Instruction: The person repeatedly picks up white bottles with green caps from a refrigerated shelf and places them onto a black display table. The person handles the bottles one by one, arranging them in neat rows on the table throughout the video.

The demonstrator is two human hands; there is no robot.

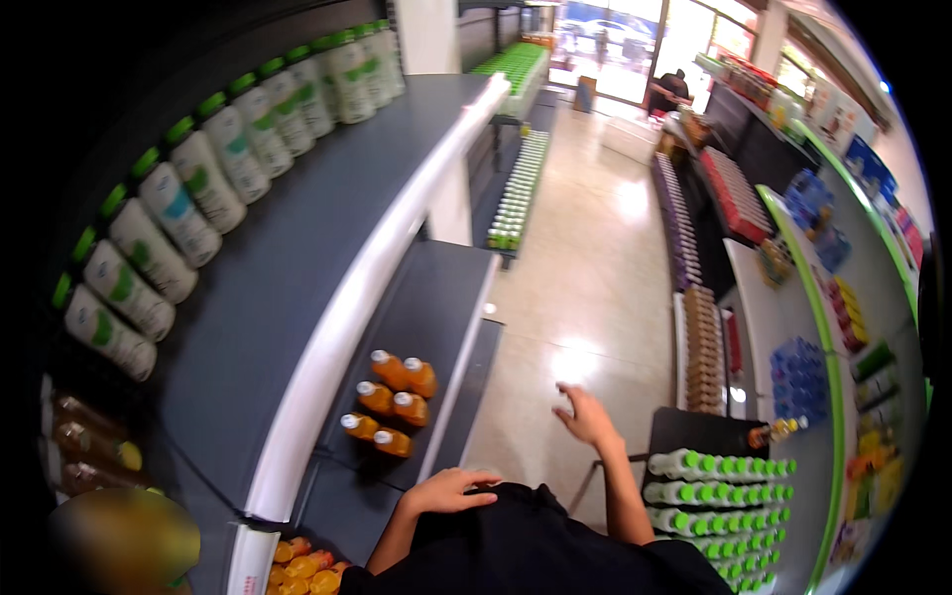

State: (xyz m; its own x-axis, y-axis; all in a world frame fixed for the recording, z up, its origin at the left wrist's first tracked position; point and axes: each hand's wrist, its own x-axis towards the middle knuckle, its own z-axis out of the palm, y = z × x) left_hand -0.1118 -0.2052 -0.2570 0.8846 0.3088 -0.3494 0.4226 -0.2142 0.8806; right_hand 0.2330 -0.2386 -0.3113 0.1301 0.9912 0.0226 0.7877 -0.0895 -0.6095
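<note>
My left hand [455, 491] is held low in front of my black shirt, fingers apart, with nothing in it. Further right, my right hand [584, 418] reaches out over the tiled floor, its fingers spread and empty. Left of my hands, several orange drink bottles [393, 401] with white caps stand in a small group on a lower dark shelf [439, 297]. Above it, a row of white bottles with green caps [208, 178] lines the back of the upper dark shelf [297, 216].
Green-capped bottles [714, 491] stand in rows at my right, beside a dark stool or table top [692, 431]. Stocked shelves line the aisle floor [595, 275] on both sides. A white box [628, 137] and a person [669, 91] are near the glass doors.
</note>
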